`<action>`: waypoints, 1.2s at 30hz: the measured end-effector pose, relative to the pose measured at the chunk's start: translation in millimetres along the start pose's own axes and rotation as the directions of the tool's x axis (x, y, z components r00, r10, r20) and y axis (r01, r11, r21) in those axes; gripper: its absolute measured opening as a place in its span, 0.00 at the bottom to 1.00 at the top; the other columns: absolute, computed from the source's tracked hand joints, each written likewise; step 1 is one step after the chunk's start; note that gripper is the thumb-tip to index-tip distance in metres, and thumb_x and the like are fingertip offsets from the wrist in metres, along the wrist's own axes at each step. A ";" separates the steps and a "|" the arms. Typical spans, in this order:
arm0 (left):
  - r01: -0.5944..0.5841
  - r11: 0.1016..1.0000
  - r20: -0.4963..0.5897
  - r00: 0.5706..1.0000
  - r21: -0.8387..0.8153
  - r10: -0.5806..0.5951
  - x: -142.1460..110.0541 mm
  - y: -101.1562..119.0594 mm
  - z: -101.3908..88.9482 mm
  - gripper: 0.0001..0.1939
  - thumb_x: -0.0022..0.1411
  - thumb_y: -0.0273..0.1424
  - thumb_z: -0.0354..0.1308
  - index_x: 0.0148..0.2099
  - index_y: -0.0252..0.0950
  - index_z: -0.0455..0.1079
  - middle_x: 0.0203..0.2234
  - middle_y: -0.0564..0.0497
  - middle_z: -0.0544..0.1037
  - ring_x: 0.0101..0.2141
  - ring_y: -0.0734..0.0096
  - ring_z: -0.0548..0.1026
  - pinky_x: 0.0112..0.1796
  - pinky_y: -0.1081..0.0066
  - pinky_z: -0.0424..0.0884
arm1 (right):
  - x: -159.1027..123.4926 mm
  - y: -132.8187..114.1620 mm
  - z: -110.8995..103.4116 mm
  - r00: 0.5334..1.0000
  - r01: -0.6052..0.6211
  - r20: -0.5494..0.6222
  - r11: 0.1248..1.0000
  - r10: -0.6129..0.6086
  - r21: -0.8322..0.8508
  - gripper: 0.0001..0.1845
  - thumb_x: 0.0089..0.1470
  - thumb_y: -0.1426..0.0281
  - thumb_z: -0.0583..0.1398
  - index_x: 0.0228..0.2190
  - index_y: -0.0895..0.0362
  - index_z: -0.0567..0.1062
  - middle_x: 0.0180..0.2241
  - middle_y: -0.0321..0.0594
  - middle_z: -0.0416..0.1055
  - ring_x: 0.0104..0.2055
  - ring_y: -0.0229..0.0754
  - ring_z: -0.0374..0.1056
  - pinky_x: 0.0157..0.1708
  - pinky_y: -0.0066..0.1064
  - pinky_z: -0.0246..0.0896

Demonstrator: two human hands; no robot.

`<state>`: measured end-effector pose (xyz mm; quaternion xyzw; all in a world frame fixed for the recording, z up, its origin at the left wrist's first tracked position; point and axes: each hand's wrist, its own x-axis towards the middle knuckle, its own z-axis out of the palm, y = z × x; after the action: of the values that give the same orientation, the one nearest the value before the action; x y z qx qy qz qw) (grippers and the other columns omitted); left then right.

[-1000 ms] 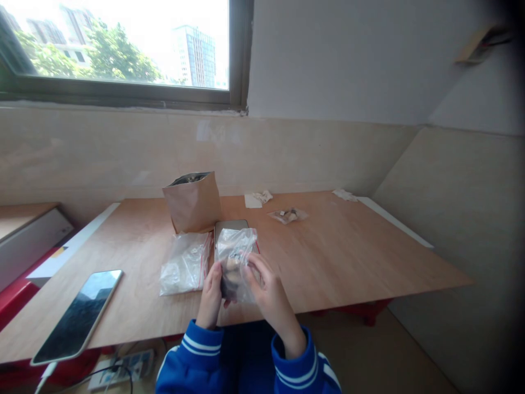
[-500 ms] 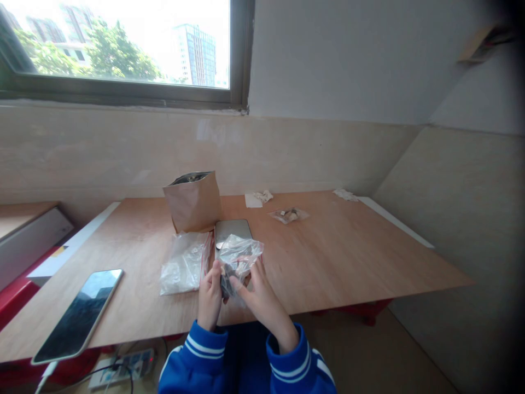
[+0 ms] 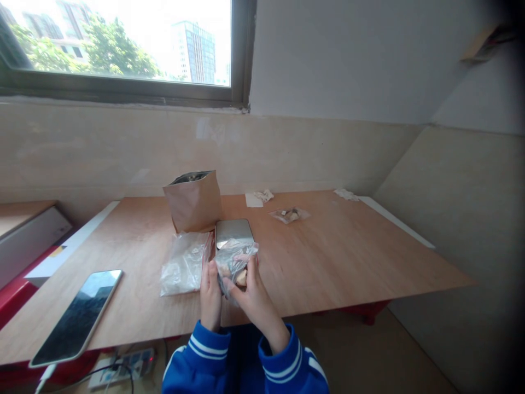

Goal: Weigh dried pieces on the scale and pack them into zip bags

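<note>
Between my two hands is a clear plastic zip bag [image 3: 234, 254] with small pieces inside, one of them pale tan and others too blurred to name. My left hand [image 3: 210, 295] is closed on the bag's left side, thumb up. My right hand [image 3: 256, 298] grips its right side, the thumb pressed across the front. Just beyond the bag lies a flat silver scale-like device [image 3: 233, 231], partly covered by it. A stack of clear zip bags [image 3: 184, 268] rests left of my left hand.
An open brown kraft pouch [image 3: 192, 202] stands behind the stack. A filled clear bag [image 3: 290, 214] and crumpled white paper [image 3: 263, 195] lie farther back on the wooden table [image 3: 348, 257]. A smartphone [image 3: 80, 317] with a cable plugged in lies at the left front edge.
The bag has turned and been squeezed in my hands, so a pale tan piece now shows near my right fingers. My right hand has shifted slightly left.
</note>
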<state>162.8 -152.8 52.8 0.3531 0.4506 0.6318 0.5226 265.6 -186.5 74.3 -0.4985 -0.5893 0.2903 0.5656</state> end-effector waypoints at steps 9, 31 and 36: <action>0.035 0.998 0.045 0.998 0.052 -0.037 0.0 7.6 -0.6 0.20 0.59 0.46 0.56 0.44 0.35 0.73 0.41 0.46 0.78 0.45 0.64 0.74 0.46 0.69 0.69 | 4.9 0.9 2.8 1.000 0.026 0.006 0.999 -0.026 -0.045 0.16 0.52 0.65 0.62 0.44 0.52 0.72 0.46 0.42 0.67 0.52 0.46 0.64 0.55 0.39 0.59; 0.337 0.867 0.110 0.941 -0.368 -0.319 -3.8 13.9 4.8 0.20 0.61 0.44 0.55 0.47 0.35 0.71 0.39 0.45 0.79 0.30 0.73 0.77 0.24 0.78 0.68 | 20.8 -1.3 19.0 0.867 -0.091 -0.346 0.798 0.358 0.596 0.21 0.52 0.54 0.60 0.42 0.54 0.68 0.42 0.42 0.71 0.40 0.39 0.70 0.37 0.31 0.68; 0.343 0.789 0.142 0.938 -0.510 -0.316 0.5 24.6 -3.1 0.21 0.65 0.44 0.48 0.49 0.36 0.71 0.41 0.47 0.79 0.33 0.72 0.77 0.26 0.77 0.71 | 20.4 1.3 11.8 0.862 -0.106 -0.313 0.744 0.400 0.659 0.19 0.55 0.54 0.57 0.43 0.54 0.67 0.43 0.43 0.71 0.39 0.38 0.70 0.36 0.31 0.69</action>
<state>151.4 -154.1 74.8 0.1277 0.3013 0.6213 0.7120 257.4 -164.8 78.6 -0.4128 -0.2431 0.4249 0.7681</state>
